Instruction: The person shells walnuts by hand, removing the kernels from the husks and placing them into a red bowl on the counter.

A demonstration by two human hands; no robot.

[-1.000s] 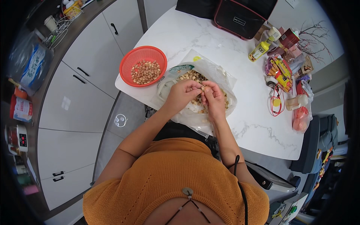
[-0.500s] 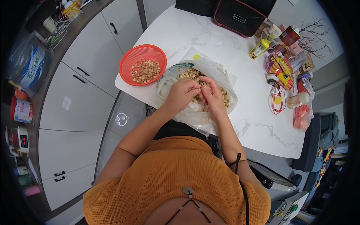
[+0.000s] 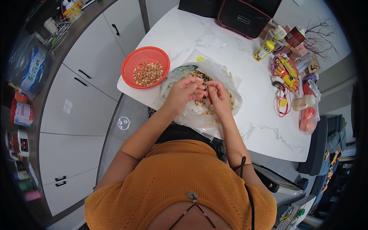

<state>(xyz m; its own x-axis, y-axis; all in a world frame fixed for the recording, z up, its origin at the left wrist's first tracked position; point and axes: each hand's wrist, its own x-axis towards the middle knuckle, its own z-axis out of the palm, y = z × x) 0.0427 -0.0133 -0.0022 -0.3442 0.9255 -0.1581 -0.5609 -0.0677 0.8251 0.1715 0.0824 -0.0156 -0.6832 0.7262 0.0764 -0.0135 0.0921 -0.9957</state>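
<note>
Both hands are over an opened white plastic bag (image 3: 230, 74) of unshelled peanuts (image 3: 196, 73) and loose shells on the table. My left hand (image 3: 184, 93) has its fingers curled in, with a small brownish peanut piece at the fingertips. Close beside it, my right hand (image 3: 219, 99) pinches a bit of peanut between thumb and fingers; whether it is shell or kernel is too small to tell. To the left of the bag stands a red plastic basket (image 3: 129, 65) with shelled, pinkish-brown peanut kernels (image 3: 148, 74) across its bottom.
The white marbled table (image 3: 264, 130) curves around in front of me. At its far side sits a black, red-edged appliance (image 3: 245, 17). Along the right are a yellow bottle (image 3: 263, 50), snack packets (image 3: 285, 71), a red cord (image 3: 281, 109) and a bag of round reddish items (image 3: 308, 117).
My hands have drawn slightly apart, and the left fingers have opened out of a tight pinch. Brownish peanut bits now show at the fingertips. Basket and bag stay in place.
</note>
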